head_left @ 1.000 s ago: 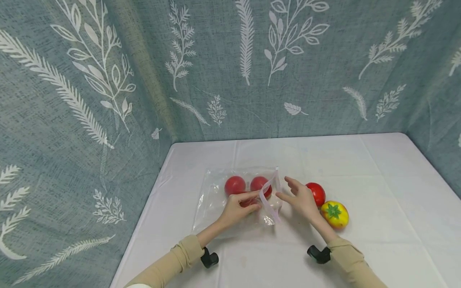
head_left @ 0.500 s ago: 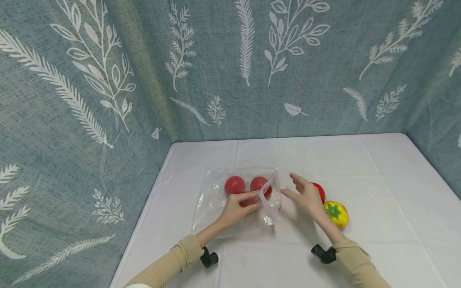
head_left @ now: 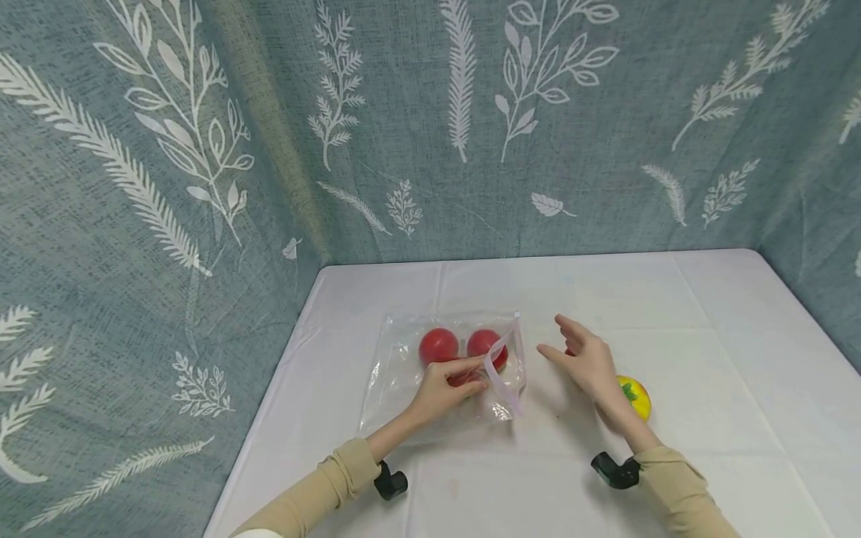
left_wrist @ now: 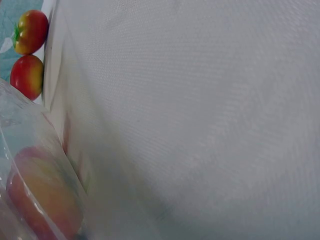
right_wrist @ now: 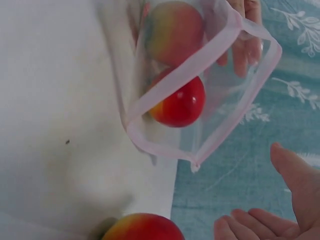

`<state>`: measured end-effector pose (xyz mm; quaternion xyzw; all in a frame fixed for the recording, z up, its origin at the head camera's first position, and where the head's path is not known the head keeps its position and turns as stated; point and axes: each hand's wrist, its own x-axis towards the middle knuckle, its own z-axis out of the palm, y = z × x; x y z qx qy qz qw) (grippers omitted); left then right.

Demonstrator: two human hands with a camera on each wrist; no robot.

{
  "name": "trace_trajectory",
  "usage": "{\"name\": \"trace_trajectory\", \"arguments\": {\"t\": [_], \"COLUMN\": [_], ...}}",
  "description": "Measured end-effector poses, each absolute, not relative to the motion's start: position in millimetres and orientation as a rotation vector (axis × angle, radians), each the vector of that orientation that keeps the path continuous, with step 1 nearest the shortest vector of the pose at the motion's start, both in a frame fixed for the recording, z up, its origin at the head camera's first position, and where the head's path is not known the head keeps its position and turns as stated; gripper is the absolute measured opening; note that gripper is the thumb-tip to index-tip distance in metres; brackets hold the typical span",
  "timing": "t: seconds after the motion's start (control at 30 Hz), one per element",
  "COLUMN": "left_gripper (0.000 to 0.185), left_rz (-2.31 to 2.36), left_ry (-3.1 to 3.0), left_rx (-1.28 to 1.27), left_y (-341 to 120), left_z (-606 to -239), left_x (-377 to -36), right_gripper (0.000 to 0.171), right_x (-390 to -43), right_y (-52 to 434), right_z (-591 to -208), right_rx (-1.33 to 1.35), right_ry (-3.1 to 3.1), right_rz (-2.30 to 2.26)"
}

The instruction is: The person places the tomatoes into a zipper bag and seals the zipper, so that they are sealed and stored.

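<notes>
Nearest, two beige sleeves reach over the white surface (head_left: pixel 706 359); the left hand (head_left: pixel 444 388) rests on the clear plastic bag (head_left: pixel 403 373), its fingers curled and pinching the pink-rimmed mouth so that it gapes toward the right; the right hand (head_left: pixel 587 360) hovers just right of that mouth, fingers spread and relaxed, holding nothing; a yellow tomato with a green stalk (head_left: pixel 635 397) lies just beside its wrist, and a red tomato (right_wrist: pixel 145 227) sits under the palm, mostly hidden in the head view; farther in, two red tomatoes (head_left: pixel 439 346) lie side by side inside the bag; beyond stands a teal cloth with white leaves (head_left: pixel 471 134).
</notes>
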<state>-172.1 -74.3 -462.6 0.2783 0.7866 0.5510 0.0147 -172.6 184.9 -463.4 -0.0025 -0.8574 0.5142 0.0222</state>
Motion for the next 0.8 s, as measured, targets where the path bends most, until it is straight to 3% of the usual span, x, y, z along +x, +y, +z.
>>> {"name": "trace_trajectory", "arguments": {"t": [0.3, 0.8], "left_gripper": [0.043, 0.041], "left_rz": [1.724, 1.742], "left_ry": [2.454, 2.426], "left_rx": [0.865, 0.828], "left_y": [-75.3, -75.1], "left_z": [-492.4, -491.9], "left_x": [-187.0, -186.1], "right_gripper": [0.068, 0.071], "right_x": [-171.8, -168.3], "right_y": [196.0, 218.9], "right_z": [-456.7, -446.1], "right_rx": [-0.007, -0.019], "right_ry": [-2.619, -2.592], "right_rz": [1.524, 1.537]}}
